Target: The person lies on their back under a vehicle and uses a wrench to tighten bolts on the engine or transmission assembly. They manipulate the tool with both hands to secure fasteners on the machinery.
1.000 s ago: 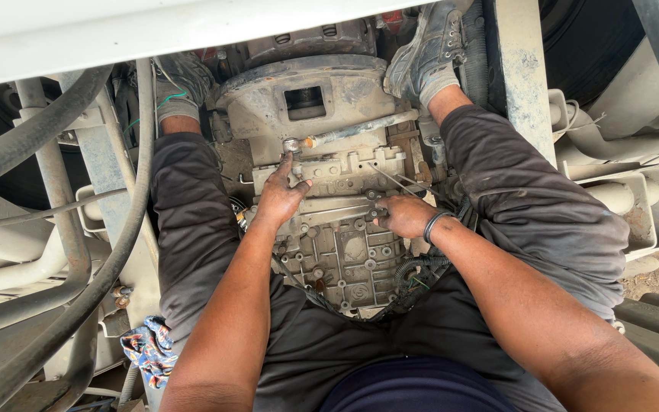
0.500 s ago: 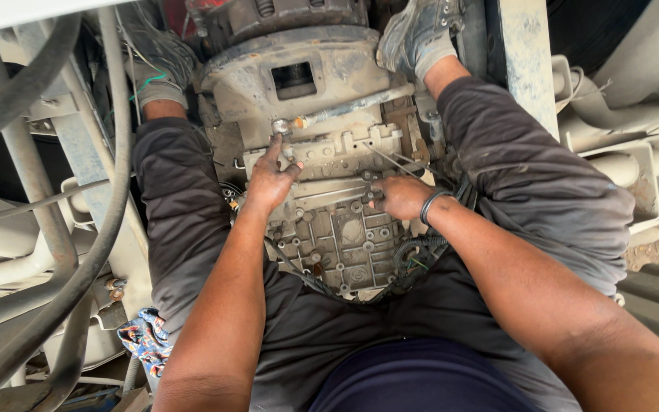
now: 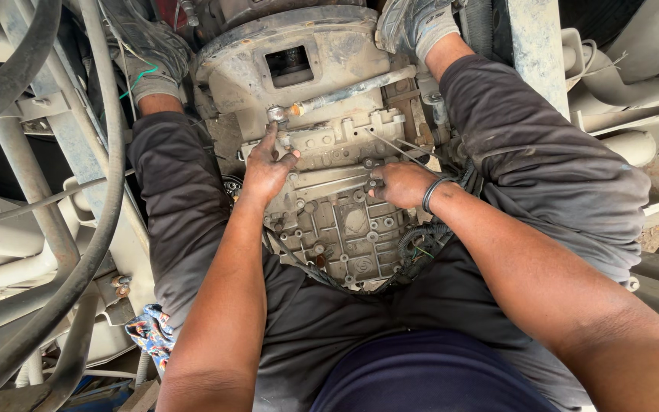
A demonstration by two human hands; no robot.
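Straddling the gearbox [image 3: 345, 221], the left hand [image 3: 267, 169] gripped a wrench [image 3: 278, 122] — best turned squarely — while the right hand [image 3: 398, 185] curled closed, bracing the cover.

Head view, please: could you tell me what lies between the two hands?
In the head view, a bare stretch of the bolted grey gearbox cover lies between left hand and right hand.

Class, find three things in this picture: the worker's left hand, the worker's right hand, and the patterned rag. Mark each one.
left hand [image 3: 268, 169], head view: back of the hand, on the metal housing.
right hand [image 3: 400, 185], head view: back of the hand, beside the wristband.
patterned rag [image 3: 150, 333], head view: middle of the cloth, lower left.
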